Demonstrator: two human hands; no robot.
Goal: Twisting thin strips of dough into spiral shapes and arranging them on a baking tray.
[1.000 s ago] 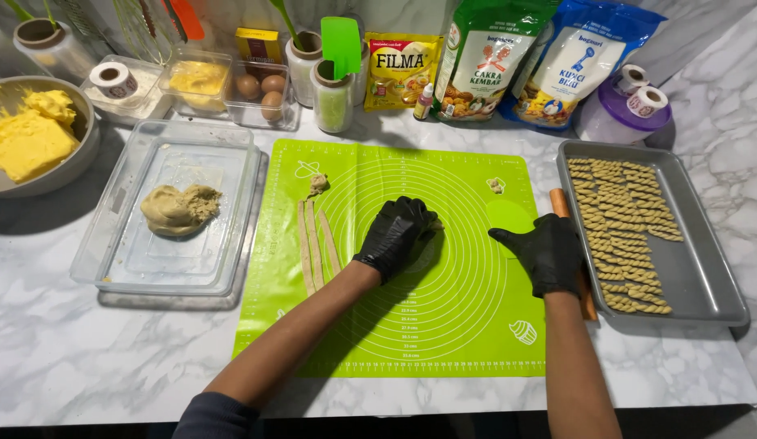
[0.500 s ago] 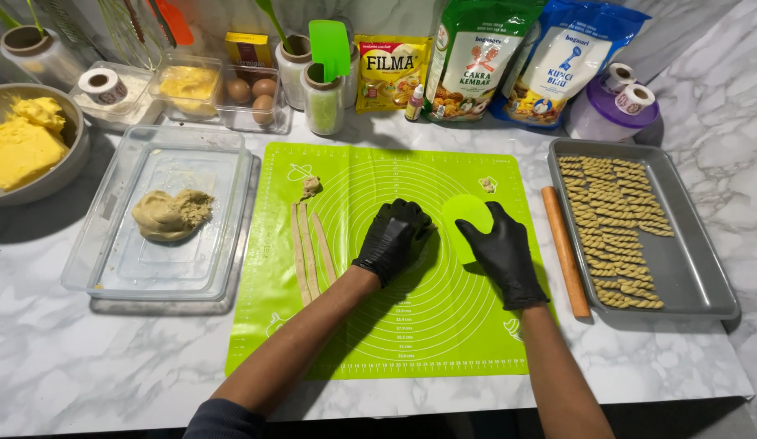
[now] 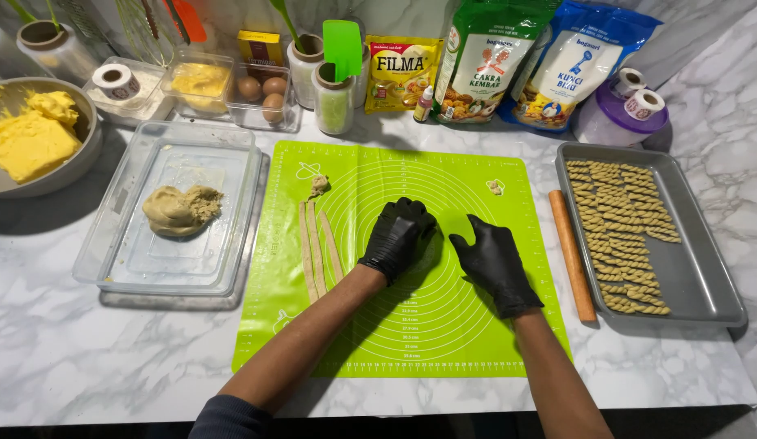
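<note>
Both my hands wear black gloves and rest on a green silicone mat (image 3: 411, 333). My left hand (image 3: 399, 236) is curled, knuckles up, pressed on the mat's middle; whether anything lies under it is hidden. My right hand (image 3: 494, 262) lies just to its right, fingers spread and pointing at the left hand, holding nothing. Three thin dough strips (image 3: 317, 248) lie side by side left of my left hand. A small dough bit (image 3: 318, 185) sits above them, and another crumb (image 3: 495, 187) near the mat's top right.
A clear plastic container (image 3: 118, 260) holding a dough lump (image 3: 182, 210) stands left of the mat. On the right lie an orange rolling pin (image 3: 571, 252) and a grey tray (image 3: 708, 280) of twisted dough sticks (image 3: 622, 228). A bowl of butter (image 3: 29, 138), eggs (image 3: 265, 93) and flour bags (image 3: 484, 57) line the back.
My right hand has moved left from beside the grey tray to the mat's middle, close to my left hand. The left hand has stayed in place.
</note>
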